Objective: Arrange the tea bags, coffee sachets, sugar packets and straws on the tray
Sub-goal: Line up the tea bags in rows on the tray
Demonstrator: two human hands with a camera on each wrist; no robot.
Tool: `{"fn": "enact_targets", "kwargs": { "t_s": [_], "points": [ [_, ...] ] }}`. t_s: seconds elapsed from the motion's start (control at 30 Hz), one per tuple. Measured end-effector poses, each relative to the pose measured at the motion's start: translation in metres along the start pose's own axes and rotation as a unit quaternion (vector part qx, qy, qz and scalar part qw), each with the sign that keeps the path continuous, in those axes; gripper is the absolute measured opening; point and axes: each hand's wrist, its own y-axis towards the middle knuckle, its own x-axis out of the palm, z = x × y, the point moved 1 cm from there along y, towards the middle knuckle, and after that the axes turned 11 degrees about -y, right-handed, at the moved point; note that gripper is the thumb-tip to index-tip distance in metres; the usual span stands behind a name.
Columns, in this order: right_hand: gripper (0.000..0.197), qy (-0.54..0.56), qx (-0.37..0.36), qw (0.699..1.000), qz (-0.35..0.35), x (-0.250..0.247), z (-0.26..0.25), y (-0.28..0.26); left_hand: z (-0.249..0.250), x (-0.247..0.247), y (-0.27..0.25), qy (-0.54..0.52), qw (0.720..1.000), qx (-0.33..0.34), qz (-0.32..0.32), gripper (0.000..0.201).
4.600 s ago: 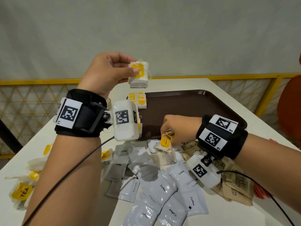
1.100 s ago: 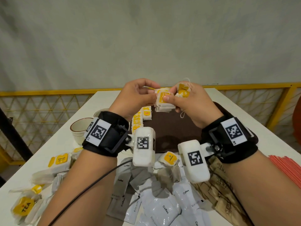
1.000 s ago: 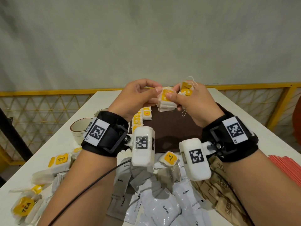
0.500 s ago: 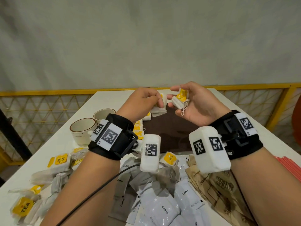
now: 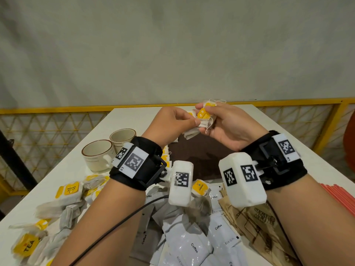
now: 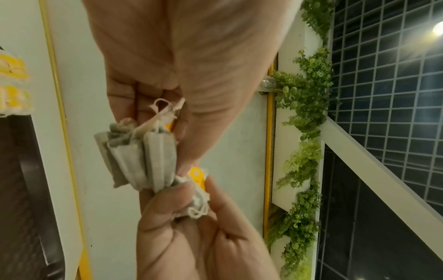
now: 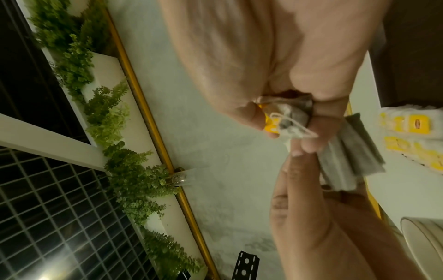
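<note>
Both hands are raised above the brown tray [image 5: 201,156], fingertips almost touching. My left hand [image 5: 192,124] grips a small stack of grey tea bags [image 5: 190,132], seen edge-on in the left wrist view as the stack [image 6: 139,161]. My right hand [image 5: 204,119] pinches another tea bag [image 5: 203,113] with a yellow tag and loose string, pressed against that stack; the right wrist view shows this tea bag [image 7: 285,117]. A row of tea bags [image 7: 419,132] lies along the tray's left edge. Coffee sachets [image 5: 192,246], brown sugar packets [image 5: 259,221] and red straws [image 5: 342,194] lie on the table.
Two cream cups [image 5: 98,154] stand left of the tray. Loose tea bags [image 5: 67,192] are scattered at the table's near left. A single tea bag [image 5: 199,188] lies by the tray's near edge. A yellow railing [image 5: 57,110] runs behind the table.
Earlier my right hand picked a tea bag from the table pile and rose to meet the left. In the last half second the hands, briefly apart, have closed together again.
</note>
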Motion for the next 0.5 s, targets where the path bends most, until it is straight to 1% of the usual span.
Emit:
{"fn": "enact_targets", "kwargs": {
  "t_s": [0.13,0.2,0.27,0.33,0.4,0.5],
  "points": [
    [0.011,-0.033,0.002,0.999,0.041,-0.009,-0.002,0.001,0.0,-0.008,0.001,0.006,1.0,0.002,-0.001,0.01],
    [0.013,-0.043,-0.002,0.997,0.064,-0.014,-0.003,0.002,-0.001,-0.013,0.001,0.009,1.0,0.004,0.0,0.01],
    [0.016,-0.033,-0.004,0.997,0.072,-0.016,-0.003,0.002,-0.002,-0.018,0.002,0.012,1.0,0.009,-0.005,0.012],
    [0.019,-0.035,-0.002,0.996,0.078,-0.018,-0.002,0.002,-0.001,-0.021,0.001,0.004,1.0,0.013,-0.017,0.009],
    [0.021,-0.07,0.005,0.994,0.086,-0.02,-0.001,0.002,0.002,-0.023,0.0,-0.005,1.0,0.021,-0.017,0.01],
    [0.017,-0.139,0.007,0.987,0.081,-0.022,-0.001,0.001,0.007,-0.027,-0.002,-0.014,0.999,0.035,-0.01,0.011]
  ]
}}
